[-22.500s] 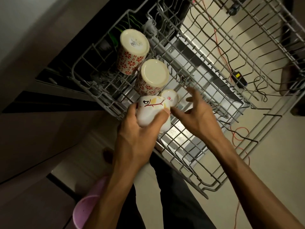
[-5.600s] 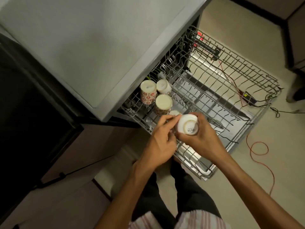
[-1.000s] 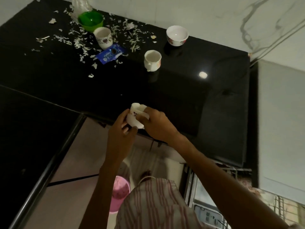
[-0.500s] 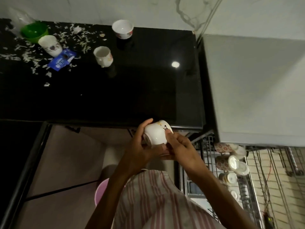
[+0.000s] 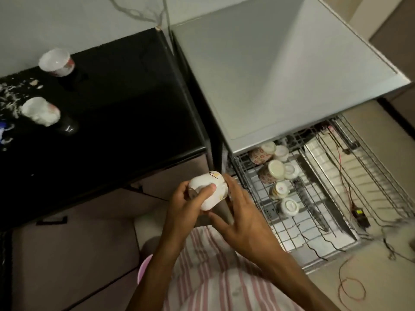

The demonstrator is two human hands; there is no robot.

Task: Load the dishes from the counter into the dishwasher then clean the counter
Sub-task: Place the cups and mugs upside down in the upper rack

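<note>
My left hand (image 5: pixel 185 206) grips a white cup (image 5: pixel 210 190) with a small painted mark, tipped on its side in front of my chest. My right hand (image 5: pixel 246 218) lies against the cup's right side with fingers fairly straight and the thumb under it. The cup hangs just left of the pulled-out dishwasher rack (image 5: pixel 292 234), where several upturned cups (image 5: pixel 275 172) stand along the left edge. On the black counter (image 5: pixel 116 113) a white bowl (image 5: pixel 55 62) and a white mug (image 5: pixel 41 111) remain, blurred.
White scraps (image 5: pixel 9 95) and a blue wrapper (image 5: pixel 3 131) litter the counter's left end. The grey dishwasher top (image 5: pixel 280 75) overhangs the rack. A pink bucket (image 5: pixel 142 265) sits on the floor by my legs. Orange cable (image 5: pixel 350 288) loops on the floor at right.
The view has swung right from the counter toward the dishwasher. The cup has come along in both hands, and my right hand's fingers have loosened and straightened beside it.
</note>
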